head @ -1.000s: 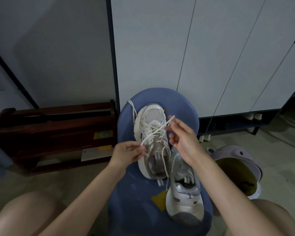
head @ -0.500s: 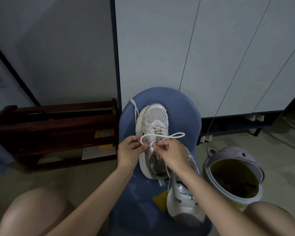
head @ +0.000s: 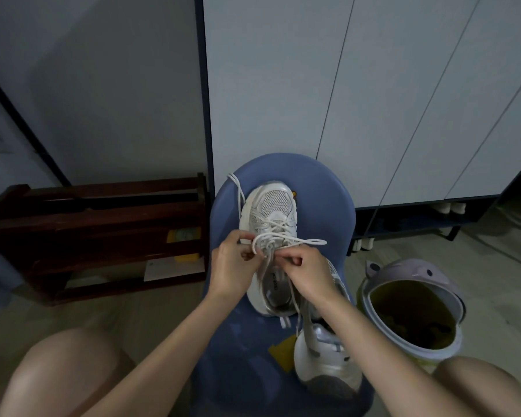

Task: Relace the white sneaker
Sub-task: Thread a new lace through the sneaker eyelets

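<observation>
A white sneaker (head: 271, 212) lies on a blue chair seat (head: 322, 188), toe pointing away from me. Its white lace (head: 310, 242) forms a loop that sticks out to the right above the tongue. My left hand (head: 232, 263) pinches the lace at the left side of the eyelets. Close beside it, my right hand (head: 306, 270) pinches the lace over the shoe's opening. A loose lace end (head: 236, 188) trails past the toe on the left. A second white sneaker (head: 322, 356) lies nearer me, partly under my right forearm.
A purple-lidded bin (head: 409, 308) stands open on the floor to the right of the chair. A dark wooden rack (head: 97, 233) stands on the left. White cabinet doors (head: 373, 94) rise behind the chair. My bare knees (head: 57, 374) frame the bottom corners.
A second ago my hands were apart, drawing the lace taut between them. They have since come together over the tongue, and a lace loop now sticks out to the right.
</observation>
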